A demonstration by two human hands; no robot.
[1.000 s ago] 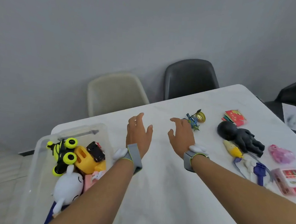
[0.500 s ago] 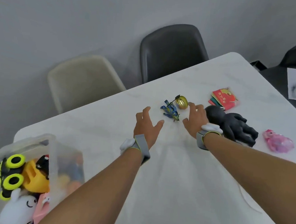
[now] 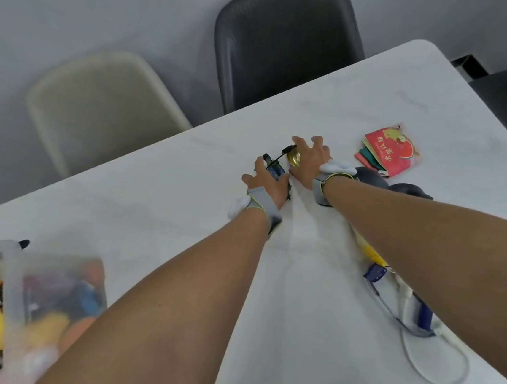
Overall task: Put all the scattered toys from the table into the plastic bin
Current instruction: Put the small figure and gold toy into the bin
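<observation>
Left hand (image 3: pixel 267 182) fingers curl round a spiky blue toy (image 3: pixel 274 170); right hand (image 3: pixel 309 160) fingers grip a gold ball (image 3: pixel 293 158).

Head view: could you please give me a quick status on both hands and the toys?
Left hand on blue toy. Right hand closing on gold ball. Nothing blocking.

On my white marbled table (image 3: pixel 312 306) I see a gold ball (image 3: pixel 293 158), a blue figure (image 3: pixel 274 170), red and green cards (image 3: pixel 387 153), a black doll (image 3: pixel 380 182), one beige chair (image 3: pixel 99 105), one black chair (image 3: pixel 285 40), and grey wristbands with yellow-green trim (image 3: pixel 262 203).
</observation>
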